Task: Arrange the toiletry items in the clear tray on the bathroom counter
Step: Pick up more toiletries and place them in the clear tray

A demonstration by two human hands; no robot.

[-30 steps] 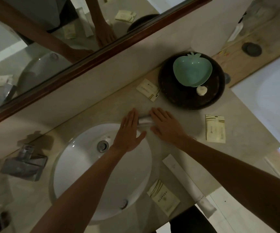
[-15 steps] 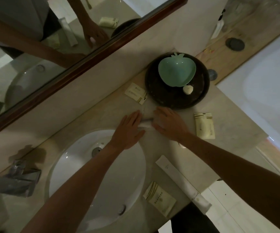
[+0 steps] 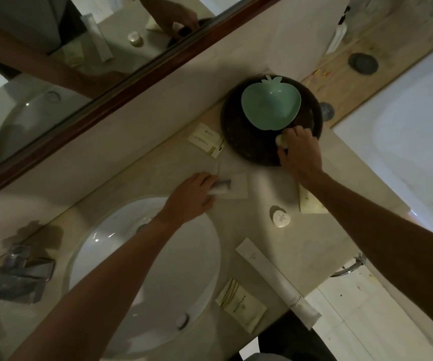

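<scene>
White paper packets sit nearest: a striped sachet (image 3: 240, 305) at the counter's front edge, and just right of it a long wrapped tube (image 3: 275, 281) whose long axis runs diagonally from upper left down to lower right, its lower end overhanging the counter (image 3: 142, 175) edge. Further in, a small round white pot (image 3: 281, 219) stands alone between the two forearms, and another flat packet (image 3: 310, 203) lies half hidden under the right forearm. Clear tray (image 3: 232, 187) lies mid-counter beside the sink (image 3: 121, 256), long axis roughly left-right; it holds a small grey tube (image 3: 39, 186)... correction, grey tube (image 3: 221, 184) lying along that axis. Left hand (image 3: 188, 198) rests on the tray's left end, fingers on the grey tube; cannot tell if they curl round it. Right hand (image 3: 297, 155) is well apart from the left, up on the dark round plate (image 3: 238, 142), fingertips pinching a small pale soap (image 3: 281, 140) just below the green apple-shaped dish (image 3: 271, 106). Tray lies down-left from the right hand, so the soap likely travels that way. One more packet (image 3: 206, 140) sits just left of the plate, nearer the left hand. Mirror (image 3: 54, 61) farthest back.
</scene>
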